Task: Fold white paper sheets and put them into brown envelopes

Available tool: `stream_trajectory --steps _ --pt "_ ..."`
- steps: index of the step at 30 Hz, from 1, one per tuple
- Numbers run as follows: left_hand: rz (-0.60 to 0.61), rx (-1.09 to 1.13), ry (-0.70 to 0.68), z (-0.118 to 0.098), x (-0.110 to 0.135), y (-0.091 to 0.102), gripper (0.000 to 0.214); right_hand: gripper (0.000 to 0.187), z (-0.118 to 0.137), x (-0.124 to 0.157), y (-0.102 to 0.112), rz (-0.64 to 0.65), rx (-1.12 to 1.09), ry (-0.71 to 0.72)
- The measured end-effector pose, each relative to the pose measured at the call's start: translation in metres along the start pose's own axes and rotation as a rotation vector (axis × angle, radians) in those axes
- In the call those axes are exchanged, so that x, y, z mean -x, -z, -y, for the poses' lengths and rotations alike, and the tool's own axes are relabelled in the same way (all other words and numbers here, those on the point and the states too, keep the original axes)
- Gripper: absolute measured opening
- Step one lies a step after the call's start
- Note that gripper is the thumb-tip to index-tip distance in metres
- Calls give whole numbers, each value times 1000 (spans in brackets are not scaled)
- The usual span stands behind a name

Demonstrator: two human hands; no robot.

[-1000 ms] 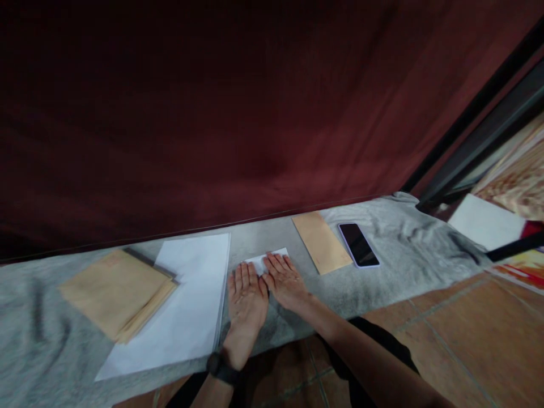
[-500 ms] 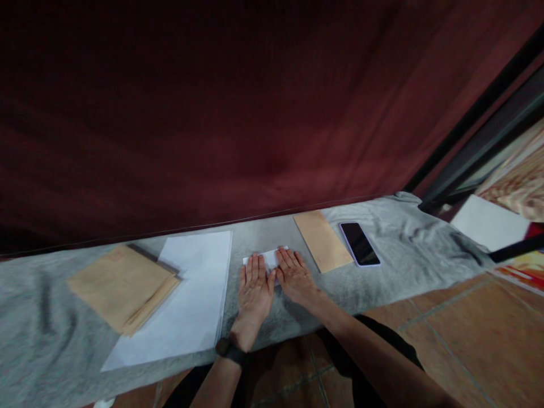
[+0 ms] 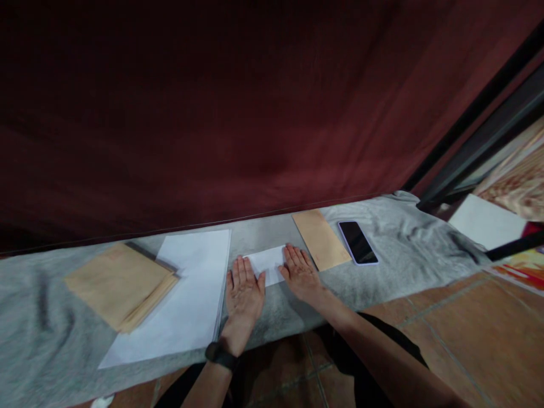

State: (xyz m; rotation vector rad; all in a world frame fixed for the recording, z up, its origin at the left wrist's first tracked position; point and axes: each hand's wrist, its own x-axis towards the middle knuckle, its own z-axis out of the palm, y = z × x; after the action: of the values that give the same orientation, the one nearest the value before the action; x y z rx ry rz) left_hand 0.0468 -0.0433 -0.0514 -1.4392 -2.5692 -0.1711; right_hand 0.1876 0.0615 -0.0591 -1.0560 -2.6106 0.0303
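Observation:
A small folded white paper [image 3: 269,263] lies on the grey cloth [image 3: 382,249] in front of me. My left hand [image 3: 243,288] lies flat with fingers stretched out on the paper's left end. My right hand [image 3: 301,272] lies flat on its right end, fingers spread. The middle of the paper shows between them. A dark watch sits on my left wrist.
Left of my hands lies a stack of white sheets [image 3: 182,294], and further left a pile of brown envelopes [image 3: 119,284]. To the right lie one brown envelope [image 3: 321,238] and a black phone [image 3: 357,242]. A dark red curtain [image 3: 212,113] hangs behind. Tiled floor is at the lower right.
My hands, side by side over the folded paper before, have slid apart to its two ends, uncovering its middle.

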Motion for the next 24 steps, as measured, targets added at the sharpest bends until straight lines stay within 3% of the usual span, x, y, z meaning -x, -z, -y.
stream_trajectory --steps 9,17,24 --pt "-52 46 15 7 7 1 65 59 -4 5 7 -25 -42 -21" --pt "-71 67 19 7 6 0 66 57 12 17 13 98 -165 235" --pt "-37 25 2 5 6 6 65 58 4 24 14 102 -113 168"
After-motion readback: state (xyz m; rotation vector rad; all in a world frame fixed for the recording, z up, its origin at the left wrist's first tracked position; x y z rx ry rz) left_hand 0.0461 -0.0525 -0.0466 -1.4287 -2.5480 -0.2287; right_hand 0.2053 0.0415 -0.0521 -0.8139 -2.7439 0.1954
